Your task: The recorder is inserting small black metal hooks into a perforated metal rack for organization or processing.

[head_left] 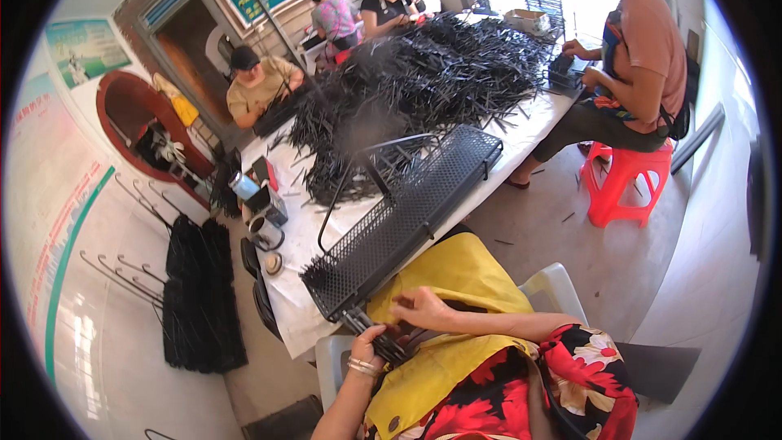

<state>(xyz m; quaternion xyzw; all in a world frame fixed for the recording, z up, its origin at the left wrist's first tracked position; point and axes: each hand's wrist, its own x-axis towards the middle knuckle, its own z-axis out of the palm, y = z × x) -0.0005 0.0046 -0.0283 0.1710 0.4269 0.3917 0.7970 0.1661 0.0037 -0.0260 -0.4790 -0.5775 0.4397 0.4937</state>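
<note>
My left hand (pixel 368 345) is closed round a bundle of thin black strips (pixel 355 321) above my lap, by the table's near edge. Just to its right, my right hand (pixel 422 310) has its fingers bent together, slightly blurred; whatever is in them is too small to make out. In front of both hands a long black mesh basket (pixel 407 220) with a raised bar handle lies along the table edge. More short black strips (pixel 326 274) stand bunched at its left end. A yellow apron (pixel 456 273) covers my lap.
A large heap of black strips (pixel 423 73) covers much of the white table (pixel 305 301). At its left are a mug (pixel 265 232) and a small round container (pixel 274 262). Several people work around it; one sits on a red stool (pixel 627 183) at right. Black bundles (pixel 204 293) hang at left.
</note>
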